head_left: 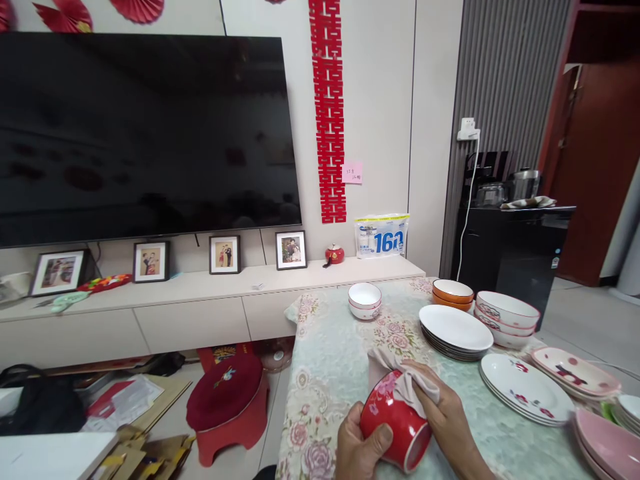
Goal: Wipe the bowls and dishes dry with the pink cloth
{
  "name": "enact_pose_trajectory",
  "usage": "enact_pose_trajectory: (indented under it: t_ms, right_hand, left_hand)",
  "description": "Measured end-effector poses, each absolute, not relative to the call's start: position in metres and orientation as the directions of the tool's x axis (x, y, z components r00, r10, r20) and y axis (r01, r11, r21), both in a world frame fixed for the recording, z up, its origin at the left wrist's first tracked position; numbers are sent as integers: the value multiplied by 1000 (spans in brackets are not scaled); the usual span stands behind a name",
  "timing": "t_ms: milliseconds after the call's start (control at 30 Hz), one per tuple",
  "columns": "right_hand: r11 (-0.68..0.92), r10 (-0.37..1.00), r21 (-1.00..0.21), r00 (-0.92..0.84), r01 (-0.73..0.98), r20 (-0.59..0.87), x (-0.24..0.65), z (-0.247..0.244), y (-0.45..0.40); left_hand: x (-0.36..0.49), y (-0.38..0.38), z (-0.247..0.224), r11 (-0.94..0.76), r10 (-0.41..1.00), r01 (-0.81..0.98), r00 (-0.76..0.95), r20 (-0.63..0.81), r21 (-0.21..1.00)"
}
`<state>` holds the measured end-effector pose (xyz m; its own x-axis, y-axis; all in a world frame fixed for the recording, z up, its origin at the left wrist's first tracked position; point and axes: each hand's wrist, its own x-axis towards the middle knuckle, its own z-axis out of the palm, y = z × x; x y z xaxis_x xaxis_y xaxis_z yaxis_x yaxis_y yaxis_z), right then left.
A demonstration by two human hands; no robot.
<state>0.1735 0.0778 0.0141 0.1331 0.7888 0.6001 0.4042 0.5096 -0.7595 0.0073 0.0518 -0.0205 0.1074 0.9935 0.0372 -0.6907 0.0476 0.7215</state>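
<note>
A glossy red bowl (395, 427) with pink blossoms is tilted on its side above the flowered tablecloth, its foot turned toward the lower right. My left hand (361, 443) grips it from the left, thumb across the outer wall. A pale greyish-pink cloth (417, 390) is bunched in my right hand (445, 413), which presses it against the bowl's upper right side. Part of the cloth reaches over the far rim. The bowl's inside is hidden from me.
The tablecloth (320, 373) carries two small white bowls (365, 308), orange bowls (453, 293), stacked white plates (456, 328), larger white bowls (506, 320), flowered plates (525, 390) and pink dishes (610, 440). A red stool (227, 400) stands left of the table.
</note>
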Motion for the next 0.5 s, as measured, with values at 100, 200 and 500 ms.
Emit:
enact_pose_trajectory:
  t_ms: [100, 200, 500]
  right_hand:
    - [653, 670, -574, -24, 494, 742, 164, 21, 70]
    - [741, 557, -431, -112, 515, 823, 153, 29, 58]
    - [682, 595, -302, -265, 666, 759, 133, 18, 43]
  left_hand:
    - [8, 53, -20, 3, 996, -653, 73, 59, 757]
    - [8, 53, -18, -37, 995, -625, 48, 86, 779]
    - [20, 47, -17, -5, 999, -646, 28, 30, 763]
